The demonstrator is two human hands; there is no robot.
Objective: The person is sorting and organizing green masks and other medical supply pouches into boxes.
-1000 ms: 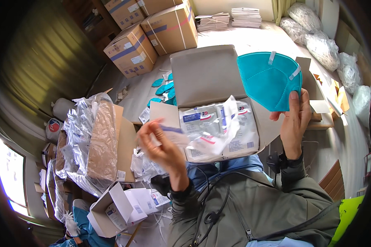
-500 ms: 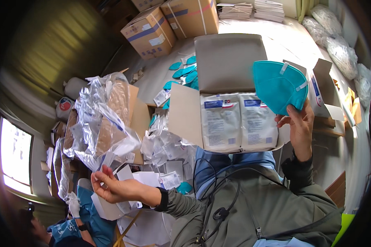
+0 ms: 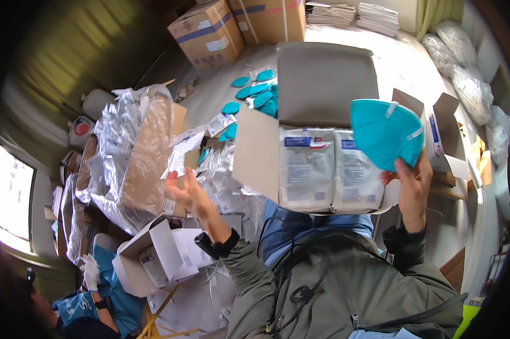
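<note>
My right hand (image 3: 413,183) pinches a teal folded respirator mask (image 3: 386,133) by its lower edge, thumb in front. Two white strips show on the mask. Below and left of it, an open carton (image 3: 326,85) by my legs holds two white printed pouches (image 3: 307,166) side by side; the mask covers part of the right one. My left hand (image 3: 186,192) is raised with its fingers apart. Just beyond its fingertips is a crumpled white wrapper (image 3: 186,148); whether they touch is unclear.
A plastic-lined carton (image 3: 147,158) heaped with clear wrappers stands at left. Teal masks (image 3: 260,96) lie on the floor beyond. A small open box (image 3: 147,260) sits lower left, beside a person with a white glove (image 3: 90,272). Large cartons (image 3: 207,34) stand behind.
My left hand has swung up and right, its fingers spreading; the white wrapper now appears farther right, beyond the fingertips. My right hand keeps the mask, slightly lower.
</note>
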